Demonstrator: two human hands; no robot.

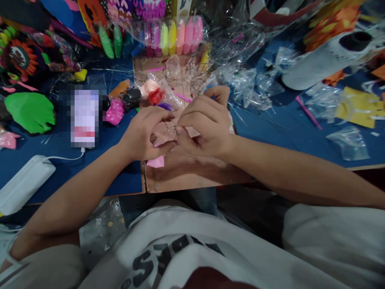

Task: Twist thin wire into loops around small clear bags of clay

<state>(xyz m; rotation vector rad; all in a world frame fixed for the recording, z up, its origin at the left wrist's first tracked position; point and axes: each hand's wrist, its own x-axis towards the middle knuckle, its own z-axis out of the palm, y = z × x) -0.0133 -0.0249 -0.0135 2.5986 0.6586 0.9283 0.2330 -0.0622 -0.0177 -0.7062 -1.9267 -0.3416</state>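
A thin dark wire [171, 129], bent into loose loops, stretches between my hands over a brown board [192, 172]. My right hand [207, 122] pinches one end of it between thumb and forefinger. My left hand [147, 130] curves around the looped part, with its fingertips and thumb on the wire. A pink scrap [155, 161] lies on the board just below my left hand. Beyond my fingers sit a red clay lump [156, 96] and clear plastic wrapping. The left palm and the curled fingers of the right hand are partly hidden.
Left on the blue table lie a phone [86, 116] cabled to a white power bank [27, 182], and flat green clay [30, 111]. Wrapped clay sticks [172, 38] stand at the back. To the right are a white bottle [325, 60], plastic scraps and yellow sheet [359, 106].
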